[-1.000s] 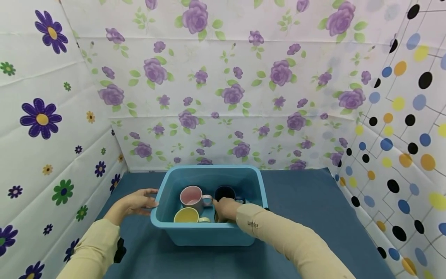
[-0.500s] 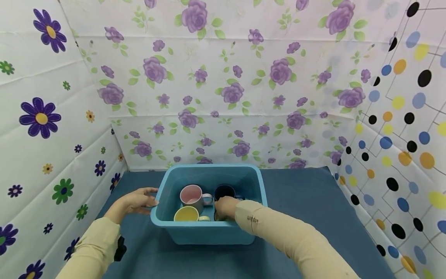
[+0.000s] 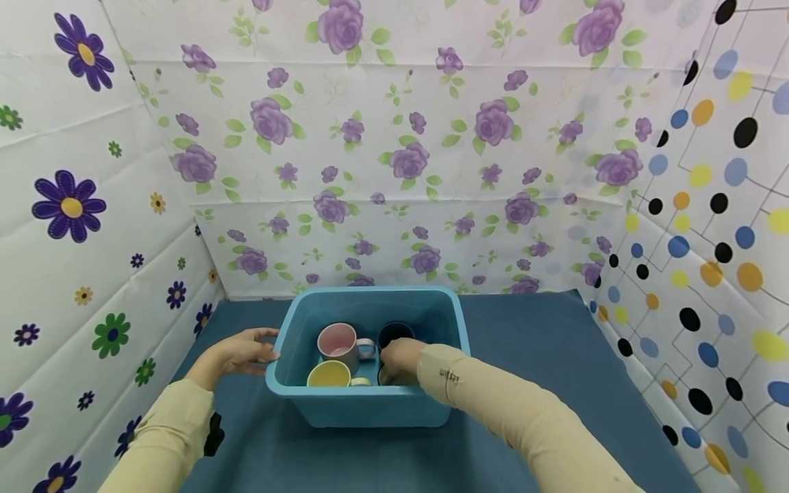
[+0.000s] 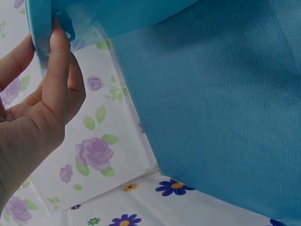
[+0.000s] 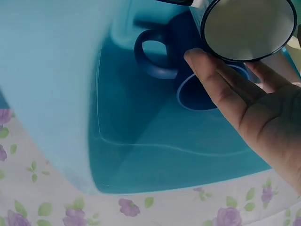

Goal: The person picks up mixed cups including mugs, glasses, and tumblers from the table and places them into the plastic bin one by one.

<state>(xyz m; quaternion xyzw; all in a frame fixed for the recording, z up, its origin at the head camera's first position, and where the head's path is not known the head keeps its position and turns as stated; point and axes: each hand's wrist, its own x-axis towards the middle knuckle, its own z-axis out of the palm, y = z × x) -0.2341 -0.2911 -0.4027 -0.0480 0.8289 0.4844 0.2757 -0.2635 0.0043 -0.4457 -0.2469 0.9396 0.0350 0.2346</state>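
Note:
My left hand (image 3: 240, 352) pinches the left rim of a blue plastic bin (image 3: 370, 411); in the left wrist view the thumb and fingers (image 4: 58, 66) lie on opposite sides of that rim. Inside the bin, my right hand (image 3: 401, 359) holds a white mug with a dark rim (image 5: 249, 29), its fingers along the mug's side. Much of this mug is hidden by the hand in the head view. Just behind it stands a dark blue mug (image 5: 200, 94), apparently upright, its handle visible in the right wrist view.
A pink mug (image 3: 337, 339) and a yellow mug (image 3: 329, 374) stand in the left half of the bin. A blue cloth (image 3: 524, 342) covers the table. Patterned sheets (image 3: 407, 164) enclose the back and both sides.
The head view has tilted slightly, so everything sits a little higher in it. Both hands keep nearly the same places, the left at the rim and the right inside the bin.

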